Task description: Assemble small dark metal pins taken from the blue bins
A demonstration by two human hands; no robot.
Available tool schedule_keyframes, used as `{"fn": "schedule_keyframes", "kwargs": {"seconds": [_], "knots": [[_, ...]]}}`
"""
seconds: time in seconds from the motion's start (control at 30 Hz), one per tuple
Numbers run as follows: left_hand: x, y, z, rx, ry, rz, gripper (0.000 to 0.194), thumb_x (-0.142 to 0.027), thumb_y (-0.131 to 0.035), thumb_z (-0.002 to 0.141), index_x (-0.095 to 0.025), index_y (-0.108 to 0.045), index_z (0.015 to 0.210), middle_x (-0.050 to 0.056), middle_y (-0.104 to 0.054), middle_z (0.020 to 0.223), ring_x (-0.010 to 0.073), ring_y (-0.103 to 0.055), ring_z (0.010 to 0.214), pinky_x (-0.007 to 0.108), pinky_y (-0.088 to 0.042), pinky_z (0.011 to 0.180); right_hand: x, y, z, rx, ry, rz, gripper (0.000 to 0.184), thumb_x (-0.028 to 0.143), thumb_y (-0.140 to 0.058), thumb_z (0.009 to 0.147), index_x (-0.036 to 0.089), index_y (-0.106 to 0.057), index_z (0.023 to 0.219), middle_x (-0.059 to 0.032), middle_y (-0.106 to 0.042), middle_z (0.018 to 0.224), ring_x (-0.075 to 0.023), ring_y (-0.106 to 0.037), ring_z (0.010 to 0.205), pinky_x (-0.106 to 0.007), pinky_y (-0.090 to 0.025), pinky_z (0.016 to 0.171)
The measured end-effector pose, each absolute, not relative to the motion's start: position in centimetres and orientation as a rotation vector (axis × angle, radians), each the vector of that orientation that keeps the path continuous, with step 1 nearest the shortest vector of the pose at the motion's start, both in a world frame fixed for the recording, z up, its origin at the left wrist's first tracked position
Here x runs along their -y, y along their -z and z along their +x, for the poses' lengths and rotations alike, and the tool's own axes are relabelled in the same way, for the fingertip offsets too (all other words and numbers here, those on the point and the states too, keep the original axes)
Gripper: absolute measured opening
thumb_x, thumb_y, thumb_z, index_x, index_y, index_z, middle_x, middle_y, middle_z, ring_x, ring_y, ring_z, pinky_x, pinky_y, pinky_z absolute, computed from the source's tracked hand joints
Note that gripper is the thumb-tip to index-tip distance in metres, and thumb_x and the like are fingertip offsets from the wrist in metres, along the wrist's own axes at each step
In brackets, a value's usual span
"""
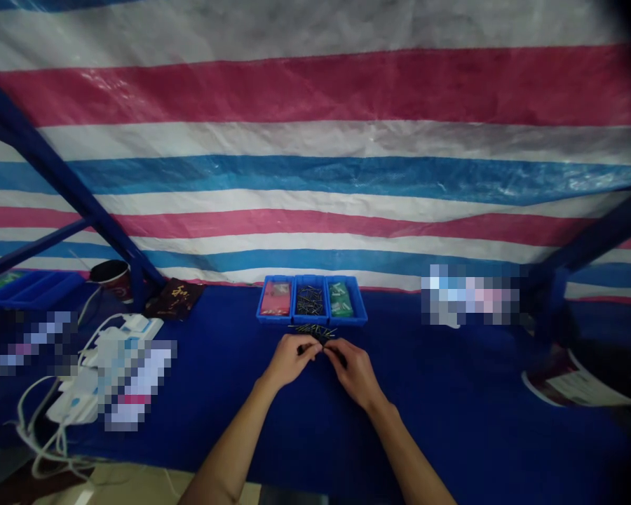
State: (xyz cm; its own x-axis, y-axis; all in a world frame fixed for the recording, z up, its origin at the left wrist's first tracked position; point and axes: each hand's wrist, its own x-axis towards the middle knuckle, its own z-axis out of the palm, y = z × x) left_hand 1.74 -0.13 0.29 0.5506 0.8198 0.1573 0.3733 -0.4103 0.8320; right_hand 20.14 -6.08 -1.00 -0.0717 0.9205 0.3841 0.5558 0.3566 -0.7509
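My left hand (pixel 293 359) and my right hand (pixel 353 367) meet over the blue tabletop, fingertips pinched close together. What sits between the fingertips is too small and dark to make out. Just beyond them lies a loose pile of dark screws or pins (pixel 315 331), thin and pointing several ways. Behind the pile stand three joined blue bins. The left bin (pixel 259 319) holds something pink with small pale pieces, the middle bin (pixel 310 320) more of the dark thin pieces, and the right bin (pixel 362 315) white pieces on green.
White power strips (pixel 78 400) with looping cables lie at left, near a brown packet (pixel 176 298), a dark cup (pixel 110 273) and a blue tray (pixel 42 287). A maroon and white tub (pixel 578 382) is at right. Blue frame posts (pixel 99 217) and a striped sheet (pixel 347 168) bound the back.
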Motion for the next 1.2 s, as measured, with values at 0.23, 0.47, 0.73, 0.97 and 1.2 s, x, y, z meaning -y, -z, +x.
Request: {"fn": "schedule_keyframes", "kwargs": {"seconds": [0.23,0.47,0.73,0.97,1.2], "knots": [[0.4,-0.39,1.52,-0.939,-0.704,2.048,0.038,-0.04,-0.051,0.098,-0.015,-0.073,0.079,0.002,-0.069,0.067,0.0127,-0.058,0.061,0.022,-0.039,0.061,6.09,1.12,20.08,1.721,-0.554,-1.319,0.019,0.031,-0.051,0.1,0.023,-0.068,0.097,-0.0051,-0.072,0.093,-0.0202,-0.067,0.081,-0.03,-0.052,0.074],[0.58,-0.63,1.38,-0.96,-0.715,2.053,0.038,-0.038,-0.051,0.099,-0.014,-0.073,0.079,0.002,-0.069,0.067,0.012,-0.056,0.061,0.021,-0.039,0.061,5.91,1.3,19.98,1.709,-0.574,-1.3,0.022,0.033,-0.05,0.099,0.023,-0.069,0.097,-0.0059,-0.072,0.092,-0.0204,-0.067,0.079,-0.03,-0.053,0.073],[0.53,-0.43,1.46,-0.958,-0.728,2.027,0.034,-0.038,-0.053,0.098,-0.015,-0.074,0.084,0.0,-0.069,0.067,0.011,-0.055,0.058,0.02,-0.038,0.059,6.01,1.54,20.08,1.763,-0.509,-1.303,0.021,0.032,-0.049,0.1,0.022,-0.068,0.101,-0.0061,-0.072,0.095,-0.0206,-0.068,0.083,-0.03,-0.053,0.075],[0.54,-0.29,1.32,-0.956,-0.726,2.048,0.033,-0.037,-0.053,0.098,-0.015,-0.073,0.083,0.001,-0.069,0.067,0.011,-0.055,0.057,0.021,-0.038,0.059,6.0,1.42,20.05,1.776,-0.487,-1.31,0.022,0.033,-0.049,0.1,0.023,-0.069,0.101,-0.0066,-0.073,0.095,-0.0219,-0.069,0.085,-0.032,-0.053,0.076],[0.71,-0.27,1.34,-0.962,-0.713,2.055,0.03,-0.038,-0.054,0.097,-0.016,-0.072,0.089,0.0,-0.069,0.066,0.0119,-0.057,0.059,0.021,-0.039,0.06,6.14,1.13,20.01,1.766,-0.486,-1.315,0.022,0.033,-0.049,0.1,0.023,-0.069,0.1,-0.006,-0.073,0.094,-0.0212,-0.069,0.083,-0.031,-0.053,0.075]]}}
